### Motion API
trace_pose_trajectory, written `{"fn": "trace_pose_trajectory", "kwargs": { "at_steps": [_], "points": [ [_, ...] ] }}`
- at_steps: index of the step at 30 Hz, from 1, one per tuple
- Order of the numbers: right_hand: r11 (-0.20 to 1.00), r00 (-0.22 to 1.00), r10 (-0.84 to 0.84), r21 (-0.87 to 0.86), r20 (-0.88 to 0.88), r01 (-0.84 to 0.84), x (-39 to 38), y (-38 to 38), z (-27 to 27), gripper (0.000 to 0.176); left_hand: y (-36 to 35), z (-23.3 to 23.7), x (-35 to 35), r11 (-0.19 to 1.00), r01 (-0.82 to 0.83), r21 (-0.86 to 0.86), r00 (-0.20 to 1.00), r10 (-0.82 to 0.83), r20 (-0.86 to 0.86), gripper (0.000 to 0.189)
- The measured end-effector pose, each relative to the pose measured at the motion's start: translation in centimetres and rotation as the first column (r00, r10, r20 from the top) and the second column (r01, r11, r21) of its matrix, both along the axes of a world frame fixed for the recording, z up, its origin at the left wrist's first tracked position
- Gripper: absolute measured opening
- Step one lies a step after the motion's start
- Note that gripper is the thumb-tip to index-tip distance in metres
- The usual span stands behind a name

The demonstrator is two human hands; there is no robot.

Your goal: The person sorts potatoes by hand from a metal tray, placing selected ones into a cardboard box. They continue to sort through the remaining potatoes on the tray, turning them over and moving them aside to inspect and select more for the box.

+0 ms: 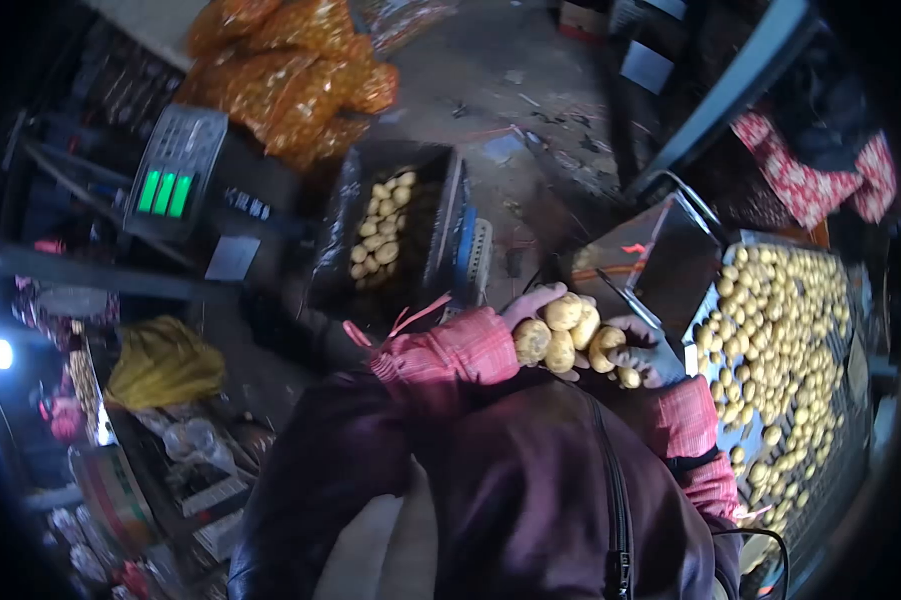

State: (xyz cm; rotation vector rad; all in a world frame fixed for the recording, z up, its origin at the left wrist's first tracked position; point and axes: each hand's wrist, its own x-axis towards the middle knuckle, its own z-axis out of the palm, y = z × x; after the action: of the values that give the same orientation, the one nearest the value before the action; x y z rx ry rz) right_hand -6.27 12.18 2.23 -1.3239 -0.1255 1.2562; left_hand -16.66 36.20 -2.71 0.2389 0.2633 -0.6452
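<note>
A: Report the far left of the frame.
B: A lit lamp (2, 353) at the left edge. Right of it, a yellow sack (166, 365). Above the sack, in the upper left, a display unit (176, 165) with green lit digits.
A: Continue toward the upper centre.
B: Orange net bags (291, 80) are piled at the upper left of centre. Below them stands a dark-lined crate (449, 225) with loose potatoes (381, 225) inside.
A: State the position and condition of each hand.
B: Left hand (533, 300): just right of frame centre, curved around the left and far sides of a cluster of potatoes (561, 352). Some of its fingers are hidden behind the load. Right hand (656, 355): at the right side of the same cluster, fingers bent, gripping the potatoes at that end. The cluster is located between the two hands, in front of the dark jacket (531, 470).
A: Report the right side.
B: A metal-sided bin (661, 250) is above the right hand. At the right of the frame, many potatoes (781, 340) are spread over a tray-like surface. Above them, in the upper right, is a red-and-white patterned cloth (806, 190).
</note>
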Motion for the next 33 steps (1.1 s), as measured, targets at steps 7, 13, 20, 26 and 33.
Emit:
{"fn": "trace_pose_trajectory", "kwargs": {
  "at_steps": [7,13,20,26,33],
  "points": [
    [0.895,0.923,0.324,0.25,0.209,-0.371,1.6,15.9,-3.8,0.037,11.2,-1.0,-6.5,0.879,-0.476,0.026,0.878,0.474,0.062,0.064],
    [0.871,0.886,0.425,0.182,0.185,-0.456,-1.4,25.6,-0.8,0.065,20.5,-0.2,-10.5,0.77,-0.62,0.153,0.779,0.627,0.0,0.062],
    [0.972,0.94,0.182,0.093,0.288,-0.216,2.3,21.4,-5.5,0.059,26.9,-15.3,-15.6,0.148,-0.193,0.97,0.97,0.174,0.167,0.04],
    [0.95,0.244,0.134,-0.195,0.96,0.244,5.6,6.4,-5.9,0.042,25.4,-13.0,-15.2,0.407,0.131,0.904,0.923,0.283,-0.261,0.043],
    [0.391,-0.019,0.84,-0.579,0.543,0.715,5.7,-10.6,-8.7,0.064,27.7,-27.8,-9.9,0.047,0.014,0.999,0.847,0.531,-0.037,0.058]
  ]
}}
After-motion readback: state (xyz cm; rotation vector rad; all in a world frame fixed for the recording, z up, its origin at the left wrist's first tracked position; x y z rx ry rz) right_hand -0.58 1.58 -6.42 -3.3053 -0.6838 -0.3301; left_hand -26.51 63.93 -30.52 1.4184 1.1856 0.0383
